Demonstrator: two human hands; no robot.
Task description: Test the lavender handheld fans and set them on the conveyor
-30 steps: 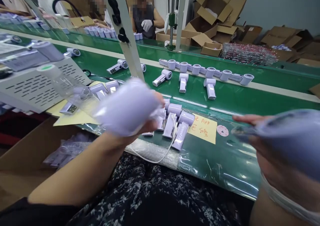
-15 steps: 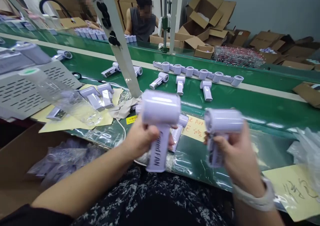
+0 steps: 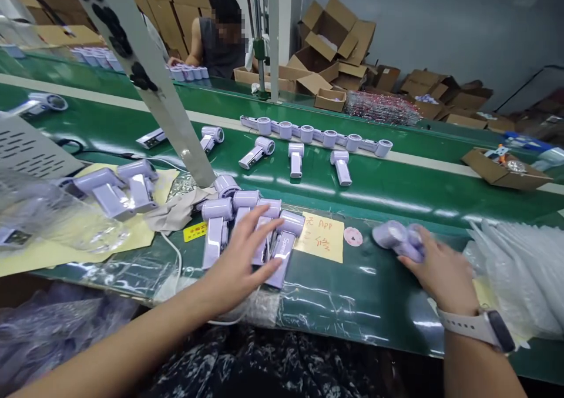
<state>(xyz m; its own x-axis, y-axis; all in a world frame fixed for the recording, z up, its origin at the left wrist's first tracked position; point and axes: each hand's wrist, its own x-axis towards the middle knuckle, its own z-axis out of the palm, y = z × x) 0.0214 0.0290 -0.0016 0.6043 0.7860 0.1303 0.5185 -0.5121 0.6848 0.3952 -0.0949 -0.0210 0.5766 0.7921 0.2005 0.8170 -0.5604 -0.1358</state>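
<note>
- Workroom: a plain grey wall (image 3: 440,27) and open brown cardboard boxes (image 3: 361,33) stand beyond a long, glossy green table (image 3: 343,304).
- Left, near: two pale purple plastic handheld fans (image 3: 112,201) lie on a yellow paper sheet (image 3: 170,180).
- Middle, near: the left hand (image 3: 235,263) hovers, its grip spread, over a cluster of purple fans (image 3: 217,210); I cannot tell whether its fingertips touch them. A light hand should avoid knocking them askew.
- Right of the cluster: a yellow handwritten note (image 3: 324,242) lies flat.
- Right, near: the right hand (image 3: 440,268) has its grip closed around a single purple fan (image 3: 394,233), on or just above the table; blur hides which. Steady, gentle thumb pressure seems best.
- Right edge, near: translucent plastic bags (image 3: 511,274) lie stacked beside that hand.
</note>
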